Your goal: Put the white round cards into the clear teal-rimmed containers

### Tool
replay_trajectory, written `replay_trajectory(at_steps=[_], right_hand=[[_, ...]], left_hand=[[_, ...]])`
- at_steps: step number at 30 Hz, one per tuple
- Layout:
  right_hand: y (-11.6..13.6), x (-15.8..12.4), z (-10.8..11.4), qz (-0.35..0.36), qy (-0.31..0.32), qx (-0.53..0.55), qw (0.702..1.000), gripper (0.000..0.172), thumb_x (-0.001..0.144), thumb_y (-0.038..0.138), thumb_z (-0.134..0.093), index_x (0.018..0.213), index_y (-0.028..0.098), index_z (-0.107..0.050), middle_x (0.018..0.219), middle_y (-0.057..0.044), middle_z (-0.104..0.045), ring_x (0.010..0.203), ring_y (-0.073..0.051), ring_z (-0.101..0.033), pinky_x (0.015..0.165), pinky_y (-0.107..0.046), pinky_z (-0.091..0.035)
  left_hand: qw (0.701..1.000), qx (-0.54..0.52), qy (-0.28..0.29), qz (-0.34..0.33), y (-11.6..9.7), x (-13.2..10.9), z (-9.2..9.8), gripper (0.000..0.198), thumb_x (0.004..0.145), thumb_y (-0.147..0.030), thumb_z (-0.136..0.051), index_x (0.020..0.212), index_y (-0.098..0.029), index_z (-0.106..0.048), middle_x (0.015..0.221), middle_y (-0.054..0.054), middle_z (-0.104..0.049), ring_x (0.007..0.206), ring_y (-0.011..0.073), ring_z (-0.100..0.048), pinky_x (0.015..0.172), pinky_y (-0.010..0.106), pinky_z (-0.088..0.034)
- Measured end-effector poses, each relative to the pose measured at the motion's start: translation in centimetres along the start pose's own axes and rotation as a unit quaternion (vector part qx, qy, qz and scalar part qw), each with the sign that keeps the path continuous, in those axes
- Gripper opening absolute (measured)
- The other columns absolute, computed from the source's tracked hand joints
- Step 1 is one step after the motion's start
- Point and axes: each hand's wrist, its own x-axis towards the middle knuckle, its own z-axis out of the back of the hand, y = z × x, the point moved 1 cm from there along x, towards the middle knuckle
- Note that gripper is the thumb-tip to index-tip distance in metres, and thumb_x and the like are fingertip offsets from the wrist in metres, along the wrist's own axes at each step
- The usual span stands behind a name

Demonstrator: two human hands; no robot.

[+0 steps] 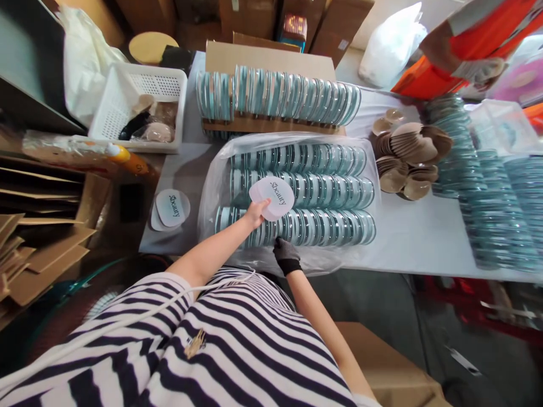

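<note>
The person's bare left hand (255,215) is holding a set of white printed discs (279,199), with the fingers clamping on its near edge and the lettering facing up. These discs are sitting above the middle and front rows of a three-row batch of clear round containers (333,227). The right hand (288,257), wearing a dark glove, is resting at the near side of the front row; its fingertips are meeting the containers, but from my position I cannot tell whether the fingers are gripping one. All three rows are lying side by side in a translucent plastic bag (214,164), which is spreading open on the tabletop (419,234). A second group of printed discs (173,207) is lying on the tabletop to the left of the bag, one overlapping another. Behind the bag, a further row of containers (292,96) is standing on edge against a cardboard panel (271,56). To the right, brown scalloped pieces (407,147) are lying in nested piles, and long stacks of clear pieces (492,217) are extending beyond them. A white perforated basket (182,116) is holding loose items at the far left. A co-worker in orange clothing (487,39) is occupying the far right.
</note>
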Motion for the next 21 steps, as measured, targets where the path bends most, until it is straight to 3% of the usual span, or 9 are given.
replay_trajectory(at_steps=[3, 5, 8, 11, 13, 16, 19, 21], right_hand=[[0.1, -0.1, 1.4, 0.009, 0.060, 0.100, 0.993, 0.027, 0.093, 0.028, -0.045, 0.110, 0.016, -0.062, 0.066, -0.003, -0.065, 0.058, -0.015, -0.061, 0.060, -0.026, -0.050], [0.2, 0.0, 3.4, 0.011, 0.052, 0.111, 0.992, 0.033, 0.093, 0.032, -0.042, 0.112, 0.015, -0.062, 0.068, -0.005, -0.066, 0.062, -0.018, -0.063, 0.061, -0.029, -0.052], [0.8, 0.8, 7.6, 0.045, -0.084, 0.088, 0.992, 0.046, 0.093, 0.035, -0.042, 0.133, 0.015, -0.050, 0.110, -0.015, -0.068, 0.102, -0.024, -0.064, 0.088, -0.038, -0.053], [2.1, 1.3, 10.5, 0.124, -0.232, 0.002, 0.965, 0.062, 0.089, 0.039, -0.048, 0.144, 0.010, -0.040, 0.147, -0.020, -0.044, 0.138, -0.029, -0.040, 0.112, -0.046, -0.036], [3.3, 1.1, 10.5, 0.165, -0.272, -0.048, 0.947, 0.062, 0.087, 0.040, -0.049, 0.141, 0.008, -0.044, 0.152, -0.021, -0.038, 0.142, -0.031, -0.033, 0.115, -0.048, -0.031], [5.1, 0.4, 8.5, 0.203, -0.280, -0.059, 0.936, 0.052, 0.091, 0.037, -0.043, 0.137, 0.014, -0.051, 0.144, -0.018, -0.049, 0.134, -0.028, -0.044, 0.109, -0.044, -0.039], [5.5, -0.5, 6.9, 0.106, -0.260, -0.023, 0.959, 0.049, 0.093, 0.033, -0.035, 0.134, 0.011, -0.054, 0.116, -0.019, -0.066, 0.106, -0.028, -0.063, 0.090, -0.039, -0.050], [4.5, -1.8, 6.6, 0.047, -0.284, -0.013, 0.958, 0.053, 0.095, 0.033, -0.030, 0.134, 0.005, -0.052, 0.104, -0.022, -0.069, 0.094, -0.029, -0.066, 0.079, -0.039, -0.052]], left_hand=[[1.000, 0.006, -0.013, -0.011, -0.1, -0.3, -0.4, 0.035, 0.078, -0.010, -0.070, 0.113, -0.013, -0.068, 0.113, 0.012, -0.073, 0.108, 0.0287, -0.068, 0.100, 0.048, -0.053], [1.000, 0.007, -0.014, -0.016, -0.2, -0.5, -0.7, 0.035, 0.078, -0.008, -0.069, 0.112, -0.013, -0.068, 0.110, 0.011, -0.074, 0.109, 0.0282, -0.068, 0.101, 0.048, -0.053], [1.000, 0.011, 0.005, -0.022, -0.3, -1.2, -0.9, 0.033, 0.077, -0.006, -0.068, 0.110, -0.013, -0.069, 0.105, 0.010, -0.075, 0.111, 0.0287, -0.067, 0.104, 0.049, -0.049], [0.998, 0.018, 0.059, -0.016, -0.3, -2.4, -0.5, 0.033, 0.075, -0.007, -0.072, 0.108, -0.013, -0.070, 0.103, 0.011, -0.075, 0.113, 0.0322, -0.065, 0.108, 0.054, -0.044], [0.996, 0.018, 0.091, -0.011, -0.1, -3.2, -0.1, 0.036, 0.072, -0.008, -0.076, 0.108, -0.014, -0.070, 0.104, 0.013, -0.075, 0.116, 0.0348, -0.064, 0.109, 0.056, -0.043], [0.994, 0.033, 0.100, -0.016, 0.4, -3.9, 0.6, 0.038, 0.071, -0.008, -0.078, 0.108, -0.015, -0.071, 0.106, 0.013, -0.075, 0.117, 0.0362, -0.062, 0.108, 0.054, -0.044], [0.993, 0.051, 0.101, -0.012, 0.7, -3.9, 0.7, 0.036, 0.072, -0.010, -0.078, 0.106, -0.015, -0.072, 0.108, 0.014, -0.074, 0.116, 0.0352, -0.063, 0.107, 0.051, -0.046], [0.996, 0.043, 0.080, -0.012, 0.3, -3.6, 0.8, 0.032, 0.073, -0.012, -0.078, 0.104, -0.014, -0.071, 0.106, 0.013, -0.075, 0.114, 0.0341, -0.065, 0.106, 0.052, -0.048]])
